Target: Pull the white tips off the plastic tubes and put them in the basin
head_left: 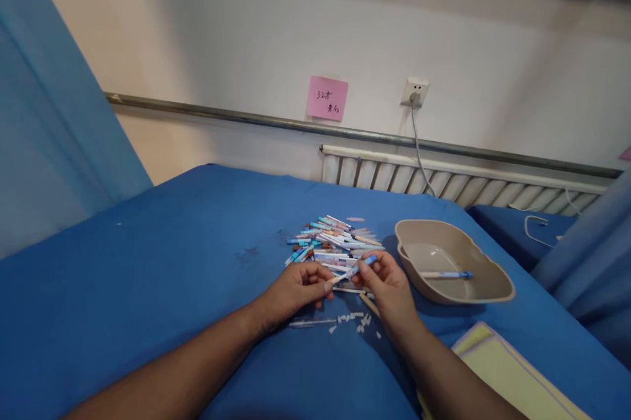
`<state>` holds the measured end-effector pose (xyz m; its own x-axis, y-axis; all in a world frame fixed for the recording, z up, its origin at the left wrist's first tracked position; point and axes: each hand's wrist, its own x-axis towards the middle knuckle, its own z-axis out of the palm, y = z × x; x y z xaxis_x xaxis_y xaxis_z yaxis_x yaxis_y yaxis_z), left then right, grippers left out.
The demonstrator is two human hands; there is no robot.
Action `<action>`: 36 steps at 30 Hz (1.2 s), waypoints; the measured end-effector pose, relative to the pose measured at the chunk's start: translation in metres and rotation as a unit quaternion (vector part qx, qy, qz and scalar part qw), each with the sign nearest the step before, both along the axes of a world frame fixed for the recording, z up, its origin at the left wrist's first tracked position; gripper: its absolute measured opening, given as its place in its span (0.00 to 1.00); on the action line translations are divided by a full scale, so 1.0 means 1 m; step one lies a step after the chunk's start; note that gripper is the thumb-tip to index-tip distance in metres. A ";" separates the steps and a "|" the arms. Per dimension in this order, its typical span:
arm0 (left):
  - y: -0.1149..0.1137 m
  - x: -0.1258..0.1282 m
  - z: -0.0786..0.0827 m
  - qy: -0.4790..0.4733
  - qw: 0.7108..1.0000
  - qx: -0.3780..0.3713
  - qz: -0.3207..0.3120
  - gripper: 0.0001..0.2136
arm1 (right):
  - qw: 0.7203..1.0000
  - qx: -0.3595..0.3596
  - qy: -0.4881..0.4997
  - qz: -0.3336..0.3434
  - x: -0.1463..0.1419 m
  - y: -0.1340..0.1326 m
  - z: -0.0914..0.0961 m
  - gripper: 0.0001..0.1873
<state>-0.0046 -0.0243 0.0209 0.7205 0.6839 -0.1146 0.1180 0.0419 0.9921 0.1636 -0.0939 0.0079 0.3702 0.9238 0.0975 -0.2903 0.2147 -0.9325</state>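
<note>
At lower centre, a pen (353, 270) is pinched at its ends by the left hand (294, 290) and right hand (390, 287), just below the pile (335, 242). Held only by fingertips, it could be dropped into the pile, left of the tray (434, 253).

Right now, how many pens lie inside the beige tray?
1. One blue-capped pen lies on the floor of the beige tray, right of the pen pile. The left hand and right hand hold another pen outside it. Nothing seems hidden.
</note>
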 end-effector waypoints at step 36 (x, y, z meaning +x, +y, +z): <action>-0.008 -0.004 0.007 0.055 0.987 0.152 -0.014 0.10 | 0.891 -0.005 -0.449 0.071 0.007 -0.009 0.000 0.14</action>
